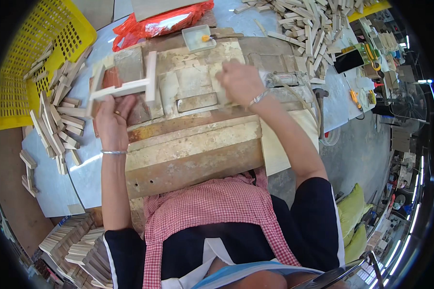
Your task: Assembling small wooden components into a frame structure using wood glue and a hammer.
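Note:
My left hand (114, 120) grips an H-shaped frame of pale wooden strips (125, 89) by its crossbar, tilted over the left part of a worn wooden work board (193, 113). Over the board's right half is my right hand (243, 83), slightly blurred, with its fingers curled in; whatever they may hold is hidden. Between the two hands a short wooden block (196, 102) lies on the board. Just right of my right hand sits a metal cylinder fixture (282, 78) with a hose.
A shallow pale dish (198, 38) and a red plastic bag (164, 29) stand behind the board. Loose wooden strips (58, 120) lie beside a yellow basket (19, 91). A larger strip pile (313, 29), a phone (349, 61) and a screwdriver (355, 99) are at right.

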A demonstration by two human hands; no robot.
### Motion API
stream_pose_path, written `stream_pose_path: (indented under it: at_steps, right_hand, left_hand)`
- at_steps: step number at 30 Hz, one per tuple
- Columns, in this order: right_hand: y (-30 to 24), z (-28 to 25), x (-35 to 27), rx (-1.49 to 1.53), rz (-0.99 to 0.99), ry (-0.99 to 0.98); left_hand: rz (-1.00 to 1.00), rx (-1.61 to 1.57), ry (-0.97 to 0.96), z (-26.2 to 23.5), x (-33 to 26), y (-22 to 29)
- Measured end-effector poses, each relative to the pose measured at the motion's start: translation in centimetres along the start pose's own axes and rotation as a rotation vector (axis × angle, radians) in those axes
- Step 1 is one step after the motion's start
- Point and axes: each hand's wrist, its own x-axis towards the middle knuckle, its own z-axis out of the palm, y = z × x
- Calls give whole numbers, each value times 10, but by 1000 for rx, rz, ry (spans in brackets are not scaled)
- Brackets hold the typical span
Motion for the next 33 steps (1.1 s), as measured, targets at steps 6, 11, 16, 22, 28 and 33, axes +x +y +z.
stream_pose_path:
  at_steps: [6, 11, 16, 22, 28, 33]
  right_hand:
    - [-1, -18, -5, 65, -40, -270]
    - [-2, -13, 2, 18, -21, -219]
    - [-37, -16, 42, 413, -55, -29]
    - [-92, -5, 75, 228, -251, -250]
    - [-53, 18, 84, 299, 77, 229]
    - [10, -19, 5, 485, 304, 500]
  left_hand:
    - [-213, 360, -129, -20, -40, 17]
    - [990, 1340, -293, -1, -26, 22]
    - [1058, 1559, -445, -20, 11, 13]
    - [845, 1321, -110, -31, 14, 69]
    - [990, 1240, -277, 6, -1, 32]
    - [953, 1147, -564, 71, -16, -38]
